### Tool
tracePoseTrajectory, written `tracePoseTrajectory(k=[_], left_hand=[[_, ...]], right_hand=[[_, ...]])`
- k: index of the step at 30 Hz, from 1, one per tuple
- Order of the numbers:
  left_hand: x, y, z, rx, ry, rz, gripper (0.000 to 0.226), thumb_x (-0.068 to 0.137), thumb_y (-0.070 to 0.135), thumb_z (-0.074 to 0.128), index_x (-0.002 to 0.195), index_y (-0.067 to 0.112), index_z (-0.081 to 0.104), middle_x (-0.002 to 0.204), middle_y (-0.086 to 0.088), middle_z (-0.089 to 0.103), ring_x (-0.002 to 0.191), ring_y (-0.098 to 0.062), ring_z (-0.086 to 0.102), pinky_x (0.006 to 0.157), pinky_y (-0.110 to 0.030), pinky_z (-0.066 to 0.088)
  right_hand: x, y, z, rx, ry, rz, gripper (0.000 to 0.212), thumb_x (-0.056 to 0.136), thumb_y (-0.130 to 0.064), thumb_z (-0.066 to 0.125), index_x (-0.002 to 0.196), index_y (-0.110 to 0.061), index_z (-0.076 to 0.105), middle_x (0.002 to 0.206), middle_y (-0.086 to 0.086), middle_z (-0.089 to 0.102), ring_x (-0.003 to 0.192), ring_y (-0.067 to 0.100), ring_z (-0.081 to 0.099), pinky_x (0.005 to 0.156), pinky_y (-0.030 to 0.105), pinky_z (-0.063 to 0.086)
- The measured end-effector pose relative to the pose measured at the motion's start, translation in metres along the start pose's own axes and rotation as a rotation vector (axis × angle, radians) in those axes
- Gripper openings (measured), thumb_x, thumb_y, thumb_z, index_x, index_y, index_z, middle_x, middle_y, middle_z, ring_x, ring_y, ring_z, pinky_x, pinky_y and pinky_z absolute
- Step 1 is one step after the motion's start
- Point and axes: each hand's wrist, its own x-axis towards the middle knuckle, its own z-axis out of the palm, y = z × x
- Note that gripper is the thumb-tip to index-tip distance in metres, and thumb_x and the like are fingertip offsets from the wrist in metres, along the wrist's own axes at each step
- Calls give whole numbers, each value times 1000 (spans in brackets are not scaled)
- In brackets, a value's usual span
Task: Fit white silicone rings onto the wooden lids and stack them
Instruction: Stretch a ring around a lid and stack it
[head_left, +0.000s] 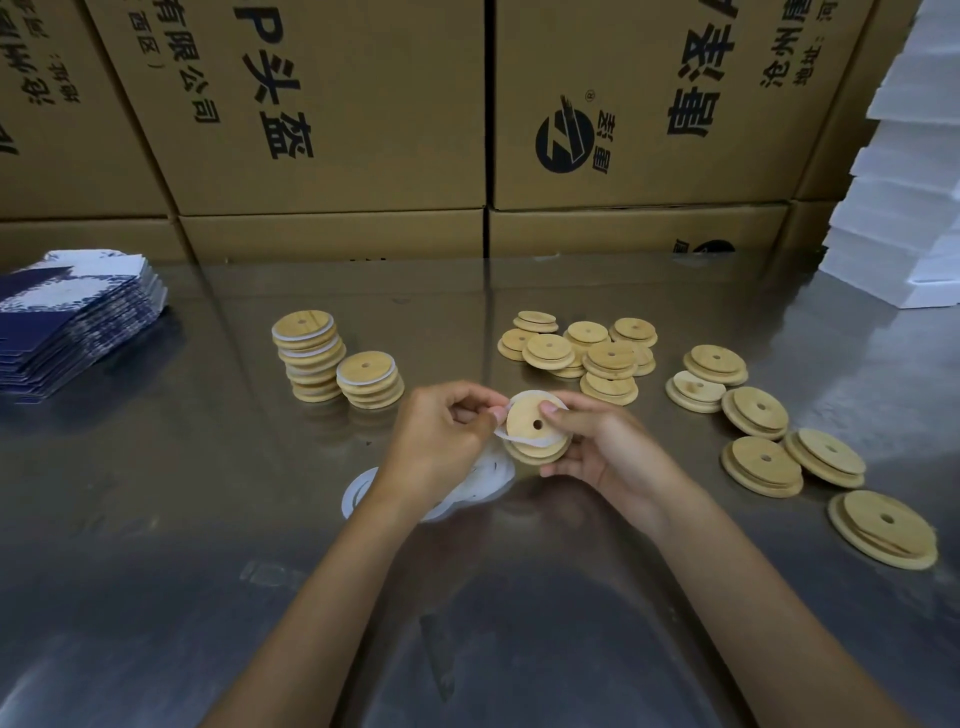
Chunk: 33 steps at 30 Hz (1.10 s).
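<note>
My right hand (597, 441) grips one round wooden lid (537, 428); my left hand (441, 431) pinches one white silicone ring (506, 434); two finished stacks (337, 364) stand behind.

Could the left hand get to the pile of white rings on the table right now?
Probably yes, once freed: the left hand hovers right over the ring pile, nothing between them, but it is pinching the ring being stretched onto the lid.
</note>
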Motion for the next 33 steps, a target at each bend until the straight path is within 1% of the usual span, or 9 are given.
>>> tracePoseTrajectory(k=[3,8,12,17,22,25,27,30,33], left_hand=[[0,2,2,-90,2,-50,19,86,2,70,81,20,75,77,-4,74,65,-8,64,66,-22,55],[-1,4,4,-206,82,-125,8,83,1,71,84,9,71,75,-5,70,58,-6,63,61,-17,54],[-4,4,13,-258,78,-208,10,83,10,75,84,5,66,73,-7,68,61,-11,63,65,-20,55],[-5,4,16,-342,54,-239,11,85,9,74,84,8,62,85,-14,75,75,-20,71,76,-25,58],[-4,3,12,-341,110,-168,7,86,5,71,87,8,66,88,-10,74,83,-25,73,81,-35,60],[-5,2,12,-238,116,-70,9,85,5,71,83,12,68,85,-7,73,85,-25,71,83,-40,59],[-6,0,15,-136,103,-12,11,86,7,71,82,17,69,82,-3,73,82,-20,70,81,-36,59],[-6,-3,21,-10,96,52,18,85,8,71,82,25,68,81,8,71,75,-4,65,74,-19,54],[-7,-6,26,59,104,102,20,83,8,71,84,28,66,85,9,70,77,-7,65,72,-18,52]], right_hand=[[1,-1,2,78,40,-8,26,98,-12,58,120,-3,68,101,15,71,81,24,70,62,30,54],[0,1,9,158,43,-78,20,99,-13,59,116,-9,68,108,12,72,99,25,70,75,33,57],[-1,-1,11,183,27,-131,18,98,-15,60,115,-16,65,105,6,73,98,22,70,86,35,56],[-1,-2,13,163,69,-150,23,92,-6,62,115,-8,63,105,13,71,103,26,67,102,44,49],[0,1,14,-3,157,-162,22,84,2,65,101,-11,61,91,2,72,92,20,64,86,37,45],[0,4,15,-97,147,-160,23,85,1,67,106,-7,67,93,2,72,91,19,65,83,35,47],[-1,6,16,-129,140,-145,25,87,-2,67,112,-5,69,93,6,70,90,19,64,82,33,48],[-2,7,12,-35,118,-96,28,88,2,62,116,2,67,96,13,66,92,25,60,83,33,48],[-4,6,7,57,90,-90,33,90,5,57,123,8,62,103,18,64,96,26,58,79,28,49]])
